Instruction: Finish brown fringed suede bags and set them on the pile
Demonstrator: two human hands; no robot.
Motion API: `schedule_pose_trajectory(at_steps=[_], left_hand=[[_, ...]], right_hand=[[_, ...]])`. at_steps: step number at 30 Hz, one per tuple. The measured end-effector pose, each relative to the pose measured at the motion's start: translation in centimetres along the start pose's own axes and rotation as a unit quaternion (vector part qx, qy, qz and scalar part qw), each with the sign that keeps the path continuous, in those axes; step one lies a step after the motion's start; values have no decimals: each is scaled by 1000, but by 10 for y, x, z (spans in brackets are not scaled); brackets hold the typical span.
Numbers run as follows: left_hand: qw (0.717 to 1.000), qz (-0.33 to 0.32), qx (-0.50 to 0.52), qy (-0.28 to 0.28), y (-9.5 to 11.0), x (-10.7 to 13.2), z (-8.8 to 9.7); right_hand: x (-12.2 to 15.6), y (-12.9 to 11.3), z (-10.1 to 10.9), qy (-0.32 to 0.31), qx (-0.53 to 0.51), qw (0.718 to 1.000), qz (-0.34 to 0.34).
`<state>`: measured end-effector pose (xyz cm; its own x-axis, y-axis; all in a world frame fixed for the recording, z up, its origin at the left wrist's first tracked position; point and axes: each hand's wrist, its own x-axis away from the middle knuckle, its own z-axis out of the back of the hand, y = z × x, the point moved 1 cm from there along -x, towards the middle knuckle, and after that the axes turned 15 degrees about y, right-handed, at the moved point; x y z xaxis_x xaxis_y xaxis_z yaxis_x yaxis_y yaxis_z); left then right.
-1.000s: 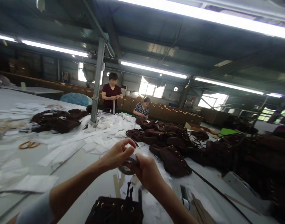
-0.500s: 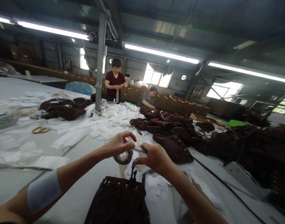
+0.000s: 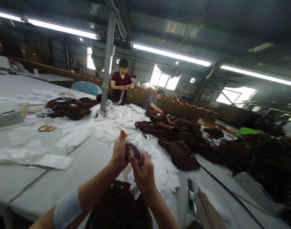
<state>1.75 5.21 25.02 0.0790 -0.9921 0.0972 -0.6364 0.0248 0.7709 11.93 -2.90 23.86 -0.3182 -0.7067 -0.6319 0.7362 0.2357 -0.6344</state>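
Between my hands is a dark, shiny ring (image 3: 136, 152) with a pale strip along its outer edge; I cannot make out exactly what it is. My left hand (image 3: 119, 150) grips its left side, thumb pointing up. On the lower right, my right hand (image 3: 145, 173) is closed around it, with the thumb across the front. Below them a dark brown drawstring bag (image 3: 121, 203) with brass eyelets stands close to me, partly hidden by my forearms. A small white tag (image 3: 135, 190) hangs by my right wrist.
White paper sheets (image 3: 121, 117) litter the table. Piles of brown bags (image 3: 179, 152) lie ahead and right, more bags (image 3: 68, 108) left. A metal post (image 3: 108, 63) rises from the table. Two tan rings (image 3: 46, 128) lie left. Two co-workers (image 3: 121, 81) work across the table.
My hands, earlier apart with a flat strip between them and the ring hanging beneath, now both grip the ring. My right hand has turned more upright. The view has shifted slightly left.
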Motion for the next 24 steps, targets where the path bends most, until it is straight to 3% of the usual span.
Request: schedule_pose_trajectory(at_steps=[2,3,5,6,7,8,9,10,13,14,16,17,19,20,22,24], left_hand=[[986,-53,-107,-115,2,-3,5],[958,-86,-189,-199,6,-4,8],[859,-148,-348,-345,19,-3,13],[811,-169,-401,-392,27,-1,13],[781,-180,-429,-417,36,1,12],[775,-177,-433,-425,43,4,8],[790,-163,-417,-419,49,7,3],[822,-142,-383,-397,53,10,-2],[945,-87,-192,-251,54,18,-19],[970,-73,-123,-197,50,19,-23],[992,-42,-25,-117,41,19,-25],[994,-31,-16,-108,37,17,-25],[980,-29,-89,-176,32,11,-22],[956,-39,-159,-242,32,8,-20],[875,-83,-305,-367,36,5,-18],[814,-141,-382,-414,43,6,-19]], right_hand=[[2,4,0,-33,72,996,49],[1,6,3,-68,114,987,85],[-4,7,12,-130,179,963,153],[-8,5,17,-145,194,954,176],[-13,1,21,-149,195,951,189],[-19,-4,24,-144,185,953,192],[-25,-10,26,-131,168,959,187],[-30,-16,28,-108,151,967,174],[-41,-28,26,-24,109,988,108],[-42,-28,25,-2,91,992,85],[-40,-22,23,16,44,998,52],[-38,-17,22,13,28,998,46],[-34,-5,25,-5,53,997,60],[-32,0,27,-21,88,993,79],[-31,5,33,-64,157,977,133],[-33,4,37,-100,170,965,175]])
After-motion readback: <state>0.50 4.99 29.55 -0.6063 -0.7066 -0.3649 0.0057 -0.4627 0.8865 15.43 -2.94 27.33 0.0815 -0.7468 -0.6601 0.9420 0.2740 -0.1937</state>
